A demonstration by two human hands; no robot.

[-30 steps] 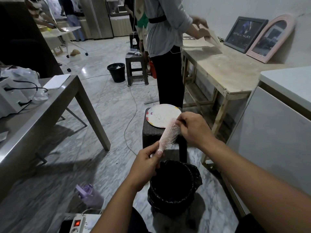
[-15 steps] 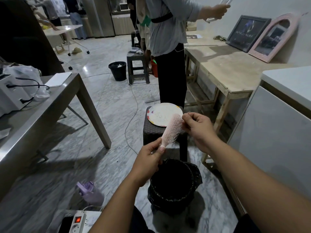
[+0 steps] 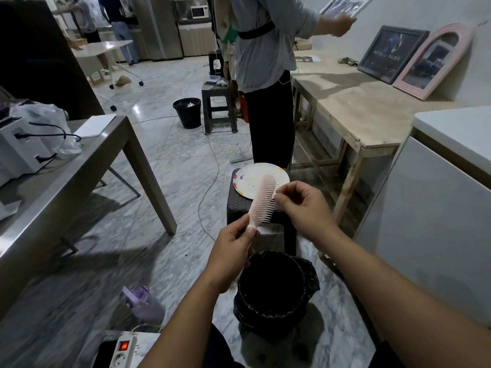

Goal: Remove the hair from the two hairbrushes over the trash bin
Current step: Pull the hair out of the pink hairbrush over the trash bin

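A pink hairbrush [image 3: 261, 200] is held slanted above the floor, bristles facing right. My left hand [image 3: 231, 258] grips its handle from below. My right hand [image 3: 303, 208] has thumb and fingers pinched at the bristles near the brush's upper part; any hair between them is too fine to see. Just below the hands stands a black trash bin [image 3: 273, 290] lined with a black bag. I see only one hairbrush.
A dark stool [image 3: 233, 205] behind the bin carries a white plate [image 3: 247, 181]. A person [image 3: 265, 75] stands beyond it beside a wooden table [image 3: 358, 115]. A metal table [image 3: 66, 168] is at left, a white cabinet [image 3: 438, 208] at right. A purple bottle [image 3: 143, 304] and power strip [image 3: 122, 351] lie near my feet.
My right hand has drawn back slightly to the brush's right side with its fingers pinched. The brush stays in my left hand. The standing person raised an arm.
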